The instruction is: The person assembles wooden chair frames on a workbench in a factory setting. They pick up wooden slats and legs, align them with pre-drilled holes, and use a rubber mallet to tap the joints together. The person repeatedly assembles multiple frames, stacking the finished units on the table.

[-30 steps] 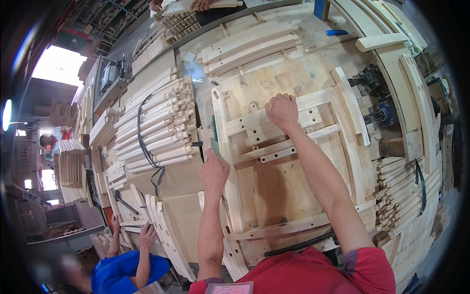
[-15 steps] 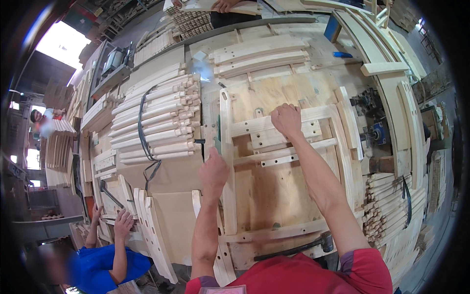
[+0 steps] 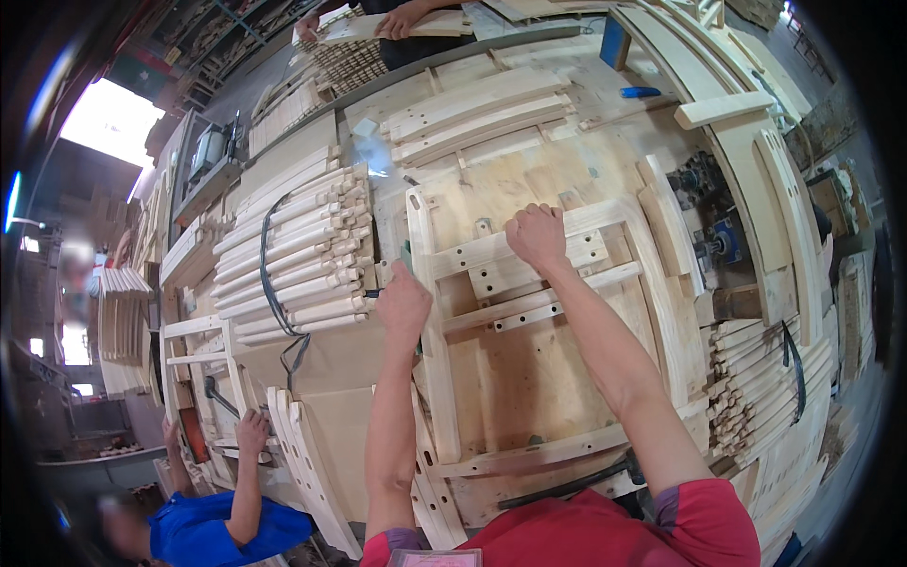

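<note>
Nearest the camera, the person's red sleeves rise from the lower edge, with a dark bar-like tool (image 3: pixel 567 487) lying across the near edge of the counter (image 3: pixel 529 180). Both forearms reach up over a pale wooden chair frame (image 3: pixel 529 378) that lies flat on the plywood counter, its curved bottom rail (image 3: pixel 539 455) closest and its two long side rails running away from the person.

The left hand (image 3: pixel 404 304) rests curled on the left side rail (image 3: pixel 430 340), fingers folded over the wood beside a small green-handled thing too hidden to tell. The right hand (image 3: pixel 537 236) is closed into a loose fist, knuckles up, pressing on the upper cross slat (image 3: pixel 491 250); I cannot tell whether it grips anything besides the slat. A second slat (image 3: pixel 539 300) lies between the arms.

To the left, a bundle of turned wooden legs (image 3: pixel 293 255) is bound by a black strap. Lower left, another person in a blue shirt (image 3: pixel 217 529) handles curved parts. To the right, more strapped curved pieces (image 3: pixel 765 378) are stacked. Farther off lie loose slats (image 3: pixel 482 113) and a blue marker-like object (image 3: pixel 641 92), and at the top edge a co-worker's hands (image 3: pixel 402 21) hold a board.
</note>
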Available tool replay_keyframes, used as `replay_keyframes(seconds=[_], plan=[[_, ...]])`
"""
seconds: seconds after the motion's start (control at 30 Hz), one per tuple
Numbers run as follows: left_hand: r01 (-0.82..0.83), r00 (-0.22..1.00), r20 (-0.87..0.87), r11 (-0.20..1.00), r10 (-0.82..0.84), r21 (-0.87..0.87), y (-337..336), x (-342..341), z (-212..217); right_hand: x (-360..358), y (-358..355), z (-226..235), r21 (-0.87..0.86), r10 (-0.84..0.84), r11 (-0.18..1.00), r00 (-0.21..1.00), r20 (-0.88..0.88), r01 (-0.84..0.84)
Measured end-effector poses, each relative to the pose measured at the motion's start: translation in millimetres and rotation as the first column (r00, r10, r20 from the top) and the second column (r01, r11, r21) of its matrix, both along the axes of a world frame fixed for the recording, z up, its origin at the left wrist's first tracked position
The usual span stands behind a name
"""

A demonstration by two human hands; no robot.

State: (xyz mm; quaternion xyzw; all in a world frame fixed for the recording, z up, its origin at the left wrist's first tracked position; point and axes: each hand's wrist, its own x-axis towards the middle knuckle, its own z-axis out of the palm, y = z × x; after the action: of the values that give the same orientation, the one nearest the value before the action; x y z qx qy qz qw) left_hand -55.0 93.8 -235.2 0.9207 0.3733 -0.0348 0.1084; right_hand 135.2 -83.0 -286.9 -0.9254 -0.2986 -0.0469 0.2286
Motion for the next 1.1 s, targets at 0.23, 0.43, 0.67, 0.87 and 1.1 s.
replay_keyframes(seconds=[0.23,0.43,0.67,0.87,1.1], plan=[[0.046,0.998,0.031,0.998,-0.048,0.047,0.2,-3.2,-1.1,-0.3,0.0,-1.2,0.044,-0.014,0.999,1.000,-0.004,0.014],[0.076,0.997,0.010,0.995,-0.076,0.059,1.7,-4.8,1.5,-1.5,-0.1,-0.6,0.033,-0.016,0.999,1.000,0.010,0.015],[0.068,0.998,0.018,0.997,-0.068,0.036,6.0,-8.6,0.8,-3.0,2.1,1.7,0.011,-0.013,1.000,1.000,0.008,0.013],[-0.006,0.999,0.038,0.999,0.007,-0.036,3.6,-7.8,1.5,-4.3,2.4,2.0,-0.015,0.003,1.000,0.999,0.041,-0.002],[-0.012,0.998,0.061,0.995,0.018,-0.098,10.1,-22.4,-2.5,-3.1,11.5,9.7,-0.058,0.018,0.998,1.000,0.023,-0.016]])
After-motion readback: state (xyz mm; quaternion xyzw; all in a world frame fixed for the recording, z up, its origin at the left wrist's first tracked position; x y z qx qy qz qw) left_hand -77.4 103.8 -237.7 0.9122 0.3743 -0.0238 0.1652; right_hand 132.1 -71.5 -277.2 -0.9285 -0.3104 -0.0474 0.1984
